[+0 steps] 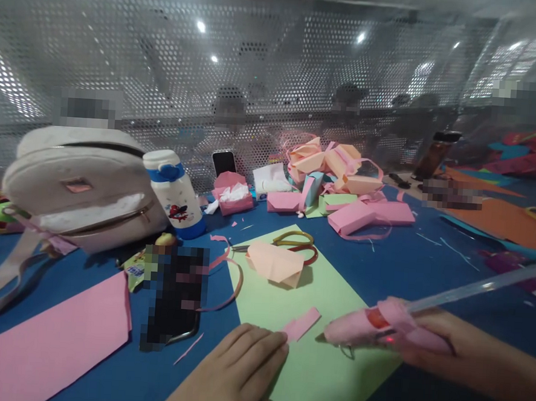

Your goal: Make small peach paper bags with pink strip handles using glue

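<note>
My right hand (427,340) is wrapped round a pink hot glue gun (360,329) with a clear glue stick (476,286) running out of its back. The gun's nozzle points left, close to a short pink paper strip (303,325). My left hand (244,368) lies flat with fingers outstretched, fingertips touching the strip's near end; its thumb is mostly hidden. Under both is a light green paper sheet (320,379). Farther up the sheet, a folded peach paper piece (275,263) rests partly over scissors (308,251) with yellow and red handles.
A white backpack (82,183) and a white-blue bottle (172,194) stand at the left. Nearer are a dark phone (175,298) and a large pink sheet (54,345). Folded paper pieces (329,162) pile up before a perforated metal screen (276,62). Orange paper (507,221) lies right.
</note>
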Available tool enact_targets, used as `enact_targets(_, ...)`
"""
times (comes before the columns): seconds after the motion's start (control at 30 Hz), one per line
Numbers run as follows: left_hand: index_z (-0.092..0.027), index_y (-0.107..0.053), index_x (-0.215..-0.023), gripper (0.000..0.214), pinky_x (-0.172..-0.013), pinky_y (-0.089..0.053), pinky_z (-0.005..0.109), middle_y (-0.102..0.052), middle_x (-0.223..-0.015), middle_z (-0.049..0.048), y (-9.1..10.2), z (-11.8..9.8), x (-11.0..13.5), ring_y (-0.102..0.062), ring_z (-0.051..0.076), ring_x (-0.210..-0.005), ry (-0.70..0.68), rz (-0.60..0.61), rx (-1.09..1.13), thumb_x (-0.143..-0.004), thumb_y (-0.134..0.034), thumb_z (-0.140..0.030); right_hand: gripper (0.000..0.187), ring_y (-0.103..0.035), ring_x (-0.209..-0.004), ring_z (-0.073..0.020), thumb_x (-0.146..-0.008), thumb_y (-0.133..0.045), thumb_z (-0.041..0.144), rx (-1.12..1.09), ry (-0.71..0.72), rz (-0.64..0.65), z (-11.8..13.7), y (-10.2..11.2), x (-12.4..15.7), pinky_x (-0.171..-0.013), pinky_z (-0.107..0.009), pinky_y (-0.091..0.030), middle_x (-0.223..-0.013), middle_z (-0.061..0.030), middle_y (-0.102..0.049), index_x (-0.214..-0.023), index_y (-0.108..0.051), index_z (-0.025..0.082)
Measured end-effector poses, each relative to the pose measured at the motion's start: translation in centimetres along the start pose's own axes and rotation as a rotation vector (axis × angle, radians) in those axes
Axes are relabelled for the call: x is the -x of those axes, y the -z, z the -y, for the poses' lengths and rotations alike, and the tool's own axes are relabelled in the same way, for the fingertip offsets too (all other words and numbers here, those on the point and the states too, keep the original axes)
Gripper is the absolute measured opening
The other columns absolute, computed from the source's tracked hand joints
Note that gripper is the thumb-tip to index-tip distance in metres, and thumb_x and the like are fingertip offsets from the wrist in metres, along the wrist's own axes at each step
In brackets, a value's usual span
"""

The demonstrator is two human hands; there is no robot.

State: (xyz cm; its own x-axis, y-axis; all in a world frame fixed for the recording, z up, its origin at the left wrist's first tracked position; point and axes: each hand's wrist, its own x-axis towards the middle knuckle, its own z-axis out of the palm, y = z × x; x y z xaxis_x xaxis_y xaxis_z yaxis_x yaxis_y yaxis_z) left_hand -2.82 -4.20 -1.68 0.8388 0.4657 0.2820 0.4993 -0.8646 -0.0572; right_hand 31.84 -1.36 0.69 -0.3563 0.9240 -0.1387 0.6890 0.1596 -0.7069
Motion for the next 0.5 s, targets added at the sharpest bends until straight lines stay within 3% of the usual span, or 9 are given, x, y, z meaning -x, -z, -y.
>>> enact_targets(0.13,-0.009,-0.05,-0.139,0.041,-0.098,-0.054,0.04,-0.066,-0.128,0.0144,-0.1,0.1,0.2,-0.061,0.025,-0.112,0.001,-0.009,0.011,-0.1,-0.043,-0.02,0.048,-0.056,-0.126,-0.0372,-0.087,-0.058,0.056,-0.012,0.085,0.154,0.6,-0.3,-0.6,-0.106,-0.044,-0.046,-0.128,-0.0086,-0.068,-0.122,-0.072,0.026)
enact_targets(0.37,-0.009,-0.051,-0.138,0.041,-0.1,-0.053,0.039,-0.066,-0.128,0.0139,-0.1,0.1,0.1,-0.061,0.024,-0.113,-0.001,-0.012,0.023,-0.099,-0.045,-0.02,0.065,-0.057,-0.123,-0.0417,-0.079,-0.059,0.068,0.087,-0.018,0.076,0.5,-0.7,-1.6,-0.106,-0.053,-0.045,-0.131,-0.0136,-0.066,-0.123,-0.072,0.023)
enact_targets(0.5,-0.009,-0.053,-0.137,0.04,-0.1,-0.053,0.038,-0.067,-0.127,0.0126,-0.3,0.1,0.1,-0.061,0.023,-0.113,0.001,-0.026,0.028,-0.098,-0.047,-0.02,0.067,-0.058,-0.122,-0.0401,-0.081,-0.056,0.069,0.067,0.003,0.135,0.7,-0.8,-1.9,-0.107,-0.054,-0.043,-0.132,-0.0137,-0.065,-0.128,-0.068,0.023)
